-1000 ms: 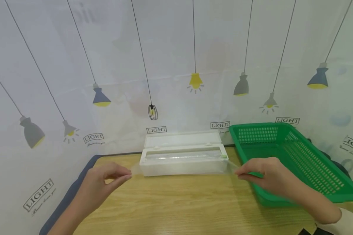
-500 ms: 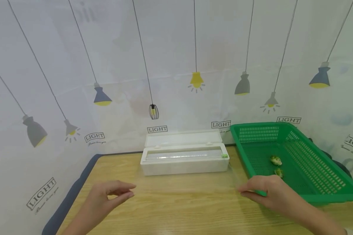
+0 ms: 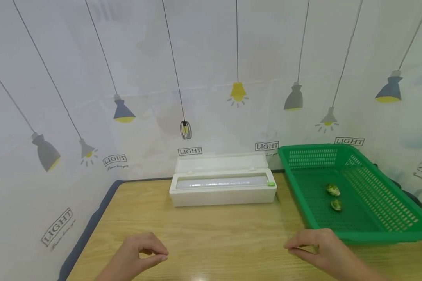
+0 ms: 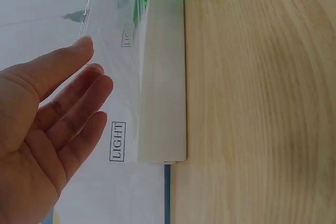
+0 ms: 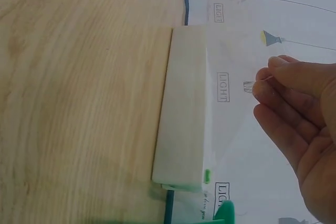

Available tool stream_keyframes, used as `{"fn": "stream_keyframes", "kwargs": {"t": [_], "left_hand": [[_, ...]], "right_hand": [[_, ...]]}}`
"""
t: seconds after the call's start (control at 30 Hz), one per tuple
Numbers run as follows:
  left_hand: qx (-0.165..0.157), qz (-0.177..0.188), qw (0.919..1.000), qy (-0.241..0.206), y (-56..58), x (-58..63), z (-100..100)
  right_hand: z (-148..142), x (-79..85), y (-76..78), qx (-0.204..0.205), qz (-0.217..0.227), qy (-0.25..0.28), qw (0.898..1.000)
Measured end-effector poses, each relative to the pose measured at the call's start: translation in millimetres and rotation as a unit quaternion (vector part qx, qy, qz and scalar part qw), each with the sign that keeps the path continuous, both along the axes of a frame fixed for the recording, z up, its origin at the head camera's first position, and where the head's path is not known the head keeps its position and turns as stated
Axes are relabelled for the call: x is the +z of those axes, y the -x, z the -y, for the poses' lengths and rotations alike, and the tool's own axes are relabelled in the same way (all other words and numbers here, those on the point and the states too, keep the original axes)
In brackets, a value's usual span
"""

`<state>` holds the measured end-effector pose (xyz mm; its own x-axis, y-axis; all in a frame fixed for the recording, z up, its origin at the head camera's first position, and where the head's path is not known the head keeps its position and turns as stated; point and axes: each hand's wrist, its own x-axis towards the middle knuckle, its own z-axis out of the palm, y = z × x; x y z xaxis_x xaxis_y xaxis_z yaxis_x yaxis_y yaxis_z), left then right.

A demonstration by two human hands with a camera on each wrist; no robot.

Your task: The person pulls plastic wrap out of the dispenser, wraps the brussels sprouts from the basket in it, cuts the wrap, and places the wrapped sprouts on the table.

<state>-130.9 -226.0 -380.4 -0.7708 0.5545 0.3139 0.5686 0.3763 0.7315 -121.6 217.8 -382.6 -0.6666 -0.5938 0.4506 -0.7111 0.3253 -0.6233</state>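
A white cling film dispenser box with its lid raised stands at the back of the table, a roll of clear film inside. A sheet of cling film runs out of it toward me, almost invisible over the wood. My left hand pinches one corner between thumb and forefinger, low at the left front. The other corner is pinched by my right hand, close to the basket's near left corner. In the right wrist view, the right thumb and forefinger meet at their tips, other fingers loosely bent.
A green plastic basket stands on the right, holding two small leafy green vegetables. A green slider sits at the box's right end. Behind the wooden table hangs a sheet printed with lamps.
Both hands have drawn back from the box toward me, pulling the film out longer. The basket's vegetables, hidden behind the right hand earlier, now show.
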Motion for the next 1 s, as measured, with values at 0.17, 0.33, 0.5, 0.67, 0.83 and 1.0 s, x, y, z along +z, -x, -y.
{"fn": "stream_keyframes", "kwargs": {"t": [0.17,0.33,0.5,0.67,0.83,1.0], "left_hand": [[0.002,0.08,0.9968,0.006,-0.6,-15.7,2.1],[-0.01,0.103,0.9945,0.014,1.5,-29.6,0.3],[-0.018,0.128,0.9915,0.02,5.2,-41.4,-1.6],[-0.028,0.15,0.9881,0.023,8.5,-53.1,-2.8],[-0.035,0.135,0.9898,0.031,11.7,-65.8,-3.4],[-0.05,0.089,0.9939,0.043,14.3,-77.4,-4.3]], "right_hand": [[0.2,-16.1,0.7,0.009,-0.001,-0.006,1.0],[-0.9,-30.7,3.3,0.017,0.005,-0.008,1.0],[-1.1,-44.9,8.0,0.013,0.018,0.007,1.0],[1.4,-59.0,15.0,0.017,0.042,0.008,0.999],[3.7,-66.9,17.4,-0.001,0.111,-0.016,0.994],[5.0,-76.4,16.8,-0.023,0.184,-0.015,0.982]]}}
